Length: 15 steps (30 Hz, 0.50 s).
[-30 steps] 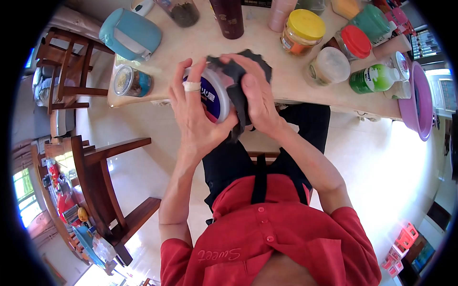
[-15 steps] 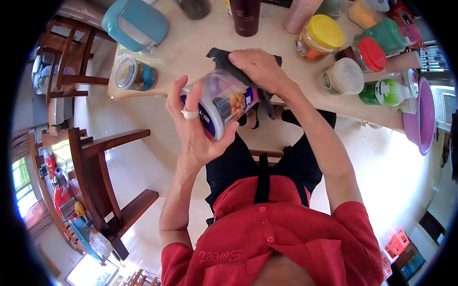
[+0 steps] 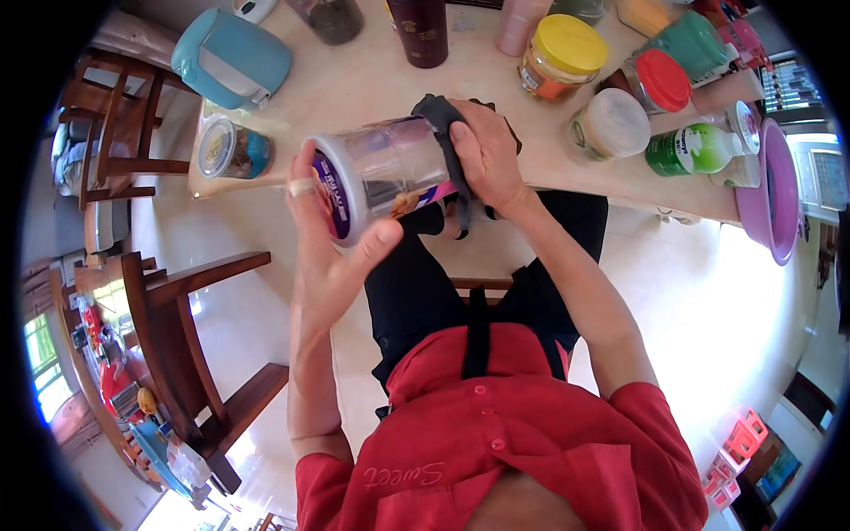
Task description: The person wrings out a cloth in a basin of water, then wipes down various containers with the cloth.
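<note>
A clear plastic jar [image 3: 398,168] with a white lid and a purple label lies sideways between my hands, above my lap at the table's front edge. My left hand [image 3: 328,239] grips its lidded end, thumb below and fingers around the far side of the lid. At the other end my right hand [image 3: 487,159] presses a dark grey cloth [image 3: 447,146] against the jar's base. Part of the cloth is hidden under the fingers and palm.
On the table [image 3: 354,97] stand a light blue pitcher [image 3: 232,60], a small lidded tub [image 3: 235,149], a dark tumbler [image 3: 420,34], a yellow-lidded jar [image 3: 563,57], a white-lidded jar [image 3: 609,124] and a green bottle [image 3: 695,150]. A purple basin [image 3: 772,190] is at right, wooden chairs [image 3: 190,354] at left.
The jar has turned from a slant to nearly level, its lid shifting left with my left hand. My right hand and the cloth have moved from its upper side onto its base end.
</note>
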Each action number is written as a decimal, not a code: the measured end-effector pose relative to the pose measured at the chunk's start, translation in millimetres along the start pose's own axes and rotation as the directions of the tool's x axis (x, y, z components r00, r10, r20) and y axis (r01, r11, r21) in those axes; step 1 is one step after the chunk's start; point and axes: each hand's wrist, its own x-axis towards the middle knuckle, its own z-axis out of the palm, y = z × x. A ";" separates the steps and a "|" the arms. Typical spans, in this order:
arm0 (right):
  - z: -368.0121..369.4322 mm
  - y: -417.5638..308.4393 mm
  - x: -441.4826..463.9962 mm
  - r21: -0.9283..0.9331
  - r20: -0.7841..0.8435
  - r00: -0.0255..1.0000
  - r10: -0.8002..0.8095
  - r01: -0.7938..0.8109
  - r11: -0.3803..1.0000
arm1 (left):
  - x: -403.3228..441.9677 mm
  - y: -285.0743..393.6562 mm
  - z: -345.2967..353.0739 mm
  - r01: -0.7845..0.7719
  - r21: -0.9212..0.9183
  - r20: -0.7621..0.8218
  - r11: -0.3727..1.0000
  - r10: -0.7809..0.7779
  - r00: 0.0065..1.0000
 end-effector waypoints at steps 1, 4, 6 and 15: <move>0.1 -1.5 -2.3 -0.036 -0.017 0.999 -0.046 0.045 0.998 | 4.1 2.1 5.0 -0.002 0.004 0.000 1.000 0.002 1.000; -0.8 -5.8 -14.6 -0.049 0.008 0.999 -0.048 0.048 0.998 | 16.3 0.8 10.2 0.096 0.110 -0.209 0.989 -0.071 0.975; -1.5 -7.5 -21.3 -0.081 -0.025 0.997 -0.073 0.070 0.994 | 19.4 -5.2 12.2 0.077 0.300 -0.255 0.951 0.002 0.967; -7.1 -69.6 -10.9 0.208 0.055 0.997 -0.045 0.033 0.978 | -9.4 7.2 43.8 -0.167 0.606 -0.127 0.778 0.302 0.945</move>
